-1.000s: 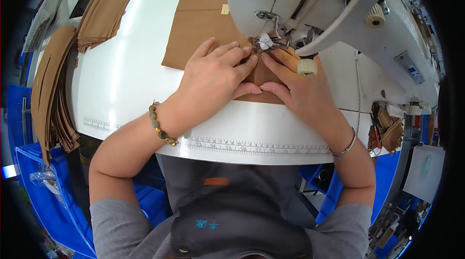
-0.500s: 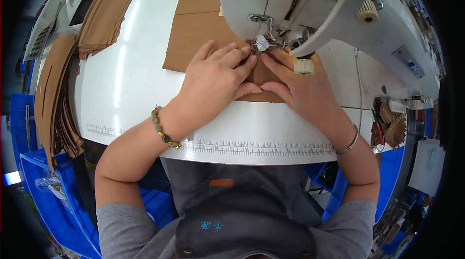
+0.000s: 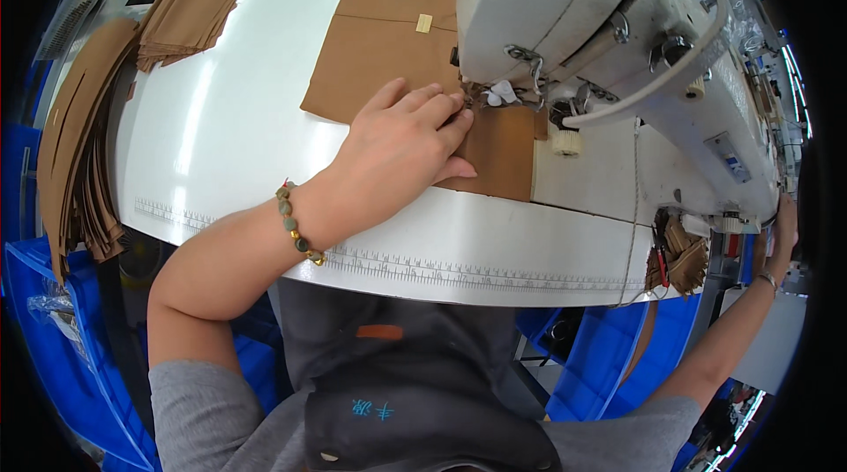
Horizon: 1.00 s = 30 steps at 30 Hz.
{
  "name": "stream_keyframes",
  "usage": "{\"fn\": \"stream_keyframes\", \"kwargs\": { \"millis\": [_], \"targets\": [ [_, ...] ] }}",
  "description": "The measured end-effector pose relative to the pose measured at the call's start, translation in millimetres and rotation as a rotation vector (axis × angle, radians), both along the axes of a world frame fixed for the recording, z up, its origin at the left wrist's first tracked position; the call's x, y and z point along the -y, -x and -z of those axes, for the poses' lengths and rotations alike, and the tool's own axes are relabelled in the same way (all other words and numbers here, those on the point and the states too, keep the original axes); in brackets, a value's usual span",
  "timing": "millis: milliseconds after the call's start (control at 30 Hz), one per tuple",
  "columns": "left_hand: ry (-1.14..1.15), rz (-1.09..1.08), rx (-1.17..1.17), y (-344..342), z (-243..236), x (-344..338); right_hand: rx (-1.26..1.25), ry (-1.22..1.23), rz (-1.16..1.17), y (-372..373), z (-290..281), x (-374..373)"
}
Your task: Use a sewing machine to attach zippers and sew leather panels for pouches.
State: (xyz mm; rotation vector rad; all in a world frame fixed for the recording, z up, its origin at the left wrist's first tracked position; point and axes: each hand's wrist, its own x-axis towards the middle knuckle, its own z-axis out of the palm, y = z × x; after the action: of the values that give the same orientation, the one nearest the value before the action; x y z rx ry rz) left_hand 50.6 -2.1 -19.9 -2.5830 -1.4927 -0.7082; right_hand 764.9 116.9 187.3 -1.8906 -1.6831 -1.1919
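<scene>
My left hand (image 3: 401, 132) lies on a brown fabric panel (image 3: 498, 159) beside the sewing machine's presser foot. Its fingers are stretched out, tips close to the needle area, and the thumb is spread toward me. Under the machine head (image 3: 547, 4) the panel joins or meets a larger brown piece (image 3: 379, 44) on the left, which bears a small pale tag (image 3: 424, 24). Far off at the right rim, my right hand (image 3: 785, 223) is by the machine's right end. That hand is small in view, and what its fingers touch cannot be made out.
Stacked brown pieces (image 3: 198, 9) lie at the far left, with long brown strips (image 3: 75, 128) draped over the table's left edge. Brown scraps (image 3: 686, 251) and red-handled snips (image 3: 660, 260) sit at the right. Blue bins (image 3: 88, 366) stand below the white table (image 3: 238, 137).
My right hand has left the fabric and reached out to the machine's far right end. The left hand stays on the fabric. The view has shifted, uncovering more of the panel.
</scene>
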Motion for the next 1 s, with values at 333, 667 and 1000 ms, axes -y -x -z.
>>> {"fn": "stream_keyframes", "kwargs": {
  "millis": [333, 667, 1000],
  "targets": [
    [0.003, 0.002, -0.035, 0, 2, -2, -0.555, -0.163, -0.049, -113, 160, 17],
    [-0.011, -0.017, -0.039, 0, -1, -3, -0.648, -0.241, -0.188, -77, 144, 1],
    [-0.036, -0.029, -0.045, -1, -2, -4, 0.271, 0.173, -0.156, -108, 55, -15]
  ]
}}
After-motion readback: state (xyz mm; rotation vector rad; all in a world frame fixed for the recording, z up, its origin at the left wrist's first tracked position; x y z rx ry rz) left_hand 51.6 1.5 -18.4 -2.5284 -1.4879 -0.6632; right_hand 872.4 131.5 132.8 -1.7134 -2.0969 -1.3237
